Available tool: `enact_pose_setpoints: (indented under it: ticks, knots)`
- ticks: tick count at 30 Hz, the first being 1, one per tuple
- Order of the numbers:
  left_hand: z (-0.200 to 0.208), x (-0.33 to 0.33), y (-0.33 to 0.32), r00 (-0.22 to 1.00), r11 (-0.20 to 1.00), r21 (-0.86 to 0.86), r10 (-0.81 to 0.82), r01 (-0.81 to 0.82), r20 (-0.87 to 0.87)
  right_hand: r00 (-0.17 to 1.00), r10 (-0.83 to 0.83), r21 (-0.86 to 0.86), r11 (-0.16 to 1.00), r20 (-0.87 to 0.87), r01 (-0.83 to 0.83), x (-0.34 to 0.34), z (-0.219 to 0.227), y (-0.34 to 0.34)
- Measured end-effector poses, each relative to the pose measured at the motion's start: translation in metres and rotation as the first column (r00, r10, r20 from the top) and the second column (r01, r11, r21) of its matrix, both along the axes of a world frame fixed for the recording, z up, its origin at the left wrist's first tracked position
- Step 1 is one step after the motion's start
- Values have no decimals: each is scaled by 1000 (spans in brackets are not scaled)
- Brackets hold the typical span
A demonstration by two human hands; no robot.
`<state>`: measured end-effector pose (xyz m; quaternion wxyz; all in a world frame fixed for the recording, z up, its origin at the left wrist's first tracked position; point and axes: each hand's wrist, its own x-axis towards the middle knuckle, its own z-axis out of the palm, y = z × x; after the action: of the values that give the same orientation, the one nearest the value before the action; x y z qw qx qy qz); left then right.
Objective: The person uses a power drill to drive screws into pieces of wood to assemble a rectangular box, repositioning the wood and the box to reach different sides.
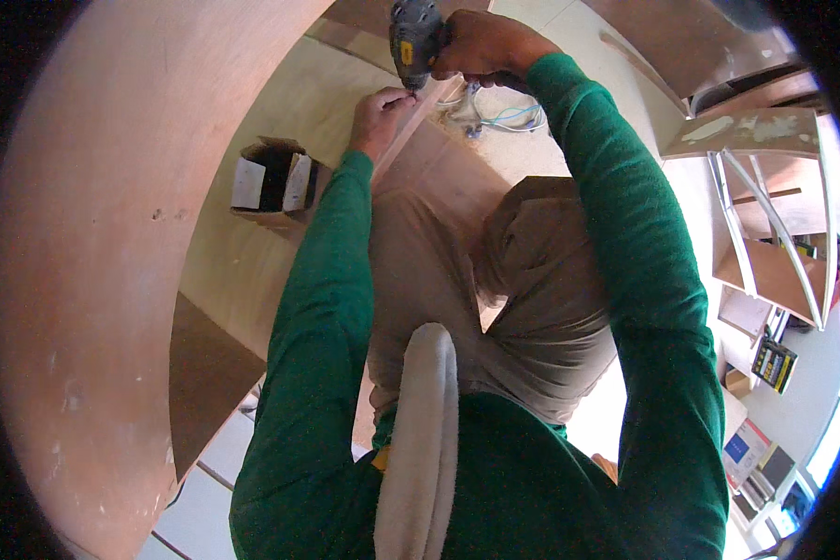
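Note:
At the top of the view my right hand is wrapped round the handle of a black and yellow cordless drill, which points down. Its tip meets the edge of a wooden strip. Beside that tip, the fingers of my left hand are pinched together against the wood; what they hold, if anything, is too small to make out. Left of my left forearm, an open cardboard box with a dark inside rests on a pale plywood panel.
A large curved wooden panel fills the left side. Coiled cables lie on the floor beyond my knees. To the right stand a wooden cabinet frame and stacked boards. A white cloth-like strip hangs before my chest.

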<state>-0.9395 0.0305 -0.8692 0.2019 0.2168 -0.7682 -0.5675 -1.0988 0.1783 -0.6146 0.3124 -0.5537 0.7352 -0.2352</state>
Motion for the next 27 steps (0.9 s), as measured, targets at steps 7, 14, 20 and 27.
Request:
enact_pose_setpoints:
  ticks: [7,14,20,27]
  knots:
    - [8,0,3,1000,999,-42,2,-2,1,999,2,54,999,-48,0,0,-8,-8]
    - [5,1,0,998,998,8,-55,55,-2,990,-77,187,977,-117,98,1,-15,-23]
    - [-8,1,-4,998,999,-13,-37,37,-44,986,-49,-43,998,-158,43,16,-5,-3]
    - [-3,0,-3,998,998,-16,-54,54,-45,999,14,43,999,-51,-12,11,7,-11]
